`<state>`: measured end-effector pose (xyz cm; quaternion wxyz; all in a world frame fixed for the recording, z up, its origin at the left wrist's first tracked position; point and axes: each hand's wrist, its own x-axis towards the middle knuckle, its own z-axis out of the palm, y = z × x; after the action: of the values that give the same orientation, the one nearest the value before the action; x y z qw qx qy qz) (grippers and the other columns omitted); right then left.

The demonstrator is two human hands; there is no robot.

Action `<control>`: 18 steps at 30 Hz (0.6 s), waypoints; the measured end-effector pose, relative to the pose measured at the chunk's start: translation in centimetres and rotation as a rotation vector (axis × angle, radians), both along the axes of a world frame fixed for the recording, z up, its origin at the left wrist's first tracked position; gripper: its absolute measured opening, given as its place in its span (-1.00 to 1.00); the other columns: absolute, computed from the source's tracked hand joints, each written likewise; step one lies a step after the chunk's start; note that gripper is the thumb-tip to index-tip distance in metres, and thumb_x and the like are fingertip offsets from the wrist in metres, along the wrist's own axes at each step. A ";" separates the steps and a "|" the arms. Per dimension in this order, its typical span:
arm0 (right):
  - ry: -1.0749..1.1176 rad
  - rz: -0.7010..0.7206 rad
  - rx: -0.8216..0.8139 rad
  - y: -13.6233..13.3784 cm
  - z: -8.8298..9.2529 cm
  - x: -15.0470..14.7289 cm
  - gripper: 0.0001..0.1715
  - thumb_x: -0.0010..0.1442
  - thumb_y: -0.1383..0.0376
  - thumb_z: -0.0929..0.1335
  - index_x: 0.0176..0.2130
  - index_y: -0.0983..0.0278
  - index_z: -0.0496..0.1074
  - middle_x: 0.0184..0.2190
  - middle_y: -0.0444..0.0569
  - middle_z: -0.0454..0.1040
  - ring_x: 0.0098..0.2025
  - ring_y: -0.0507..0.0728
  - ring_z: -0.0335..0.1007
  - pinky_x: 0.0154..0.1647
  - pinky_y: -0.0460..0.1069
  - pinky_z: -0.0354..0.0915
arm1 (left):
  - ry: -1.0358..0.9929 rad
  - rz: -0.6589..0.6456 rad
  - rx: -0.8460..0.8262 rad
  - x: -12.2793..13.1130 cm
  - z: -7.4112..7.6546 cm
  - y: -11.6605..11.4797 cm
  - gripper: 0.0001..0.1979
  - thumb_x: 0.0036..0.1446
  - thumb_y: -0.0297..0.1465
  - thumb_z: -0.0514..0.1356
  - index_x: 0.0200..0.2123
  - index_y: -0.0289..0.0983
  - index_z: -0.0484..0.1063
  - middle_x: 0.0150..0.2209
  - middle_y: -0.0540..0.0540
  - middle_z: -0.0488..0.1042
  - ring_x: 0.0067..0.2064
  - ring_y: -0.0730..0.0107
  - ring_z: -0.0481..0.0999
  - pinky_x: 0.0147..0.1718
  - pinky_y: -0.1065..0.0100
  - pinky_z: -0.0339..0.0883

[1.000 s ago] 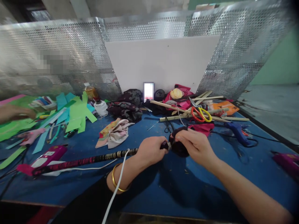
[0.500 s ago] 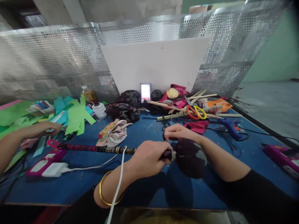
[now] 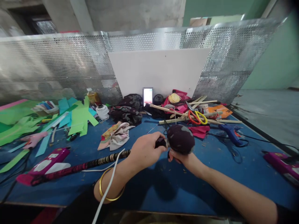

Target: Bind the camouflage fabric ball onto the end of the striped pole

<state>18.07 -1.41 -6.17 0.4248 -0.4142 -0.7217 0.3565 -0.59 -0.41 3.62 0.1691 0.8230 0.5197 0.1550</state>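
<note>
My left hand (image 3: 147,151) is closed around the ball end of a long stick (image 3: 93,164) wrapped in dark, pink and pale bands. Just past its fingers is a round ball (image 3: 181,139) covered in dark camouflage cloth, fixed at the stick's neck. My right hand (image 3: 183,159) is closed below the ball, close to the neck; its fingertips are partly hidden. A thin string (image 3: 175,119) comes down from the pile behind and passes out of sight behind the ball. A white cable (image 3: 109,183) lies across my left wrist and the stick.
Scissors (image 3: 197,117), wooden sticks (image 3: 171,120) and a yellow yarn ball (image 3: 174,98) lie behind the ball. A blue glue gun (image 3: 230,134) is at right, a pink one (image 3: 35,140) at left. Cloth scraps (image 3: 119,135), green paper strips (image 3: 80,116) and purple boxes (image 3: 54,157) lie around.
My right hand has moved from behind the neck to below the ball. The ball has shifted up and left, and the stick's far end has swung toward me. Another person's hand at left is gone.
</note>
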 end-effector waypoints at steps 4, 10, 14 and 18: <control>-0.187 -0.058 0.111 -2.8 0.9 -0.3 -0.64 0.27 0.24 0.23 -0.52 0.27 0.38 -0.59 -0.11 0.31 -0.51 0.03 0.24 -0.49 -0.08 0.18 | 0.019 0.105 0.041 -0.2 -1.1 1.2 -0.77 0.06 -0.33 0.13 -0.17 -0.17 0.39 -0.25 -0.07 0.54 -0.17 0.15 0.49 -0.27 0.30 0.26; -0.135 -0.071 0.355 -2.7 3.1 -1.1 -0.76 0.28 0.35 0.20 -0.34 0.24 0.42 -0.33 0.01 0.45 -0.20 0.13 0.36 -0.20 -0.02 0.26 | -0.057 0.040 -0.045 -0.6 -2.8 2.4 -0.79 0.04 -0.34 0.12 -0.21 -0.19 0.41 -0.27 -0.04 0.54 -0.22 0.22 0.49 -0.31 0.33 0.25; -0.088 0.116 0.213 -1.1 3.0 -1.7 -0.71 0.32 0.31 0.18 -0.38 0.24 0.39 -0.41 -0.09 0.47 -0.31 0.05 0.37 -0.22 -0.05 0.25 | -0.093 0.024 -0.081 -1.0 -3.4 2.9 -0.79 0.00 -0.41 0.12 -0.24 -0.22 0.42 -0.30 -0.05 0.54 -0.24 0.26 0.48 -0.31 0.36 0.26; -0.105 0.112 0.305 -1.1 2.4 -2.2 -0.63 0.34 0.26 0.15 -0.49 0.25 0.26 -0.56 -0.13 0.28 -0.46 0.02 0.19 -0.43 -0.08 0.15 | -0.123 0.025 -0.118 -1.0 -4.2 3.1 -0.78 -0.02 -0.39 0.14 -0.24 -0.22 0.44 -0.28 -0.04 0.54 -0.23 0.26 0.48 -0.28 0.36 0.26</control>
<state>15.87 -2.49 -3.80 0.4243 -0.3221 -0.8105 0.2437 -1.63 2.73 -0.60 0.2470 0.7941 0.5266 0.1764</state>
